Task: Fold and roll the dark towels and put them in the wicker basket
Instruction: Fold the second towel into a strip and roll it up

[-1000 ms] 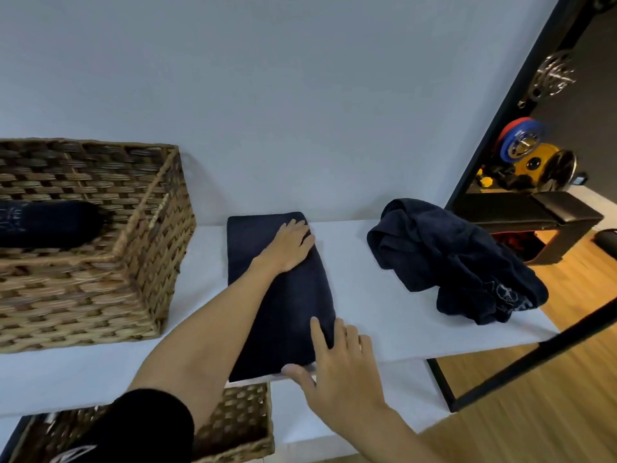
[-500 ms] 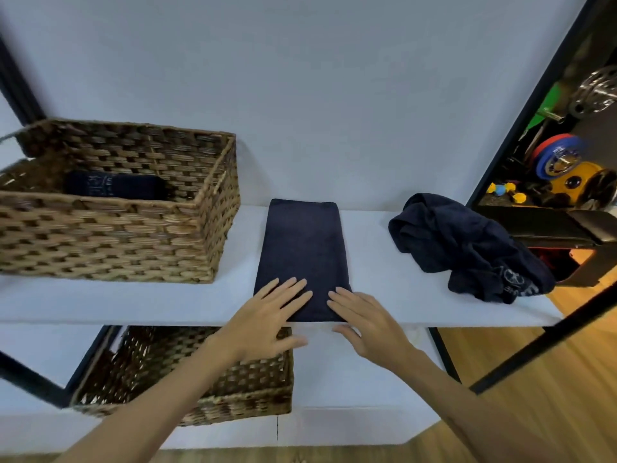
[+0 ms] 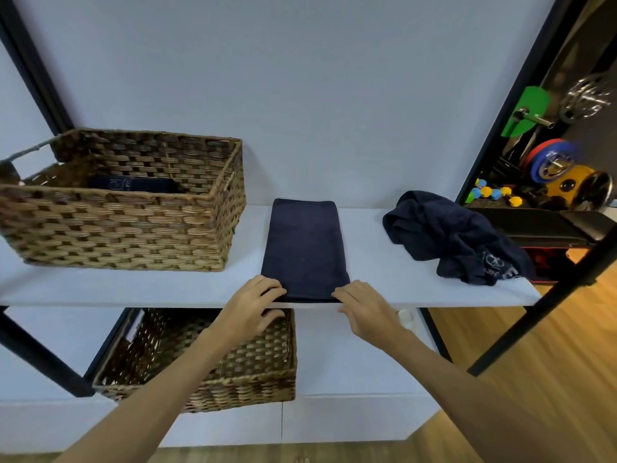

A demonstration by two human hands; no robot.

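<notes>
Your left hand (image 3: 252, 304) and right hand (image 3: 362, 307) have slid back and now pinch the near corners of the folded towel (image 3: 304, 248) on the shelf (image 3: 384, 262); start rolling toward the wicker basket (image 3: 127, 222).

One view only, head-worn, wide-angle. It looks forward and slightly down at a white shelf (image 3: 133, 289) from close in front, at arm's reach. Both forearms enter from the bottom edge; the left hand (image 3: 248, 305) and right hand (image 3: 365, 310) sit near frame centre. The wall fills the upper half. A wicker basket (image 3: 127, 228) sits left of centre, a lower basket (image 3: 233, 372) below centre. Straight black frame posts bow at the frame edges.
</notes>
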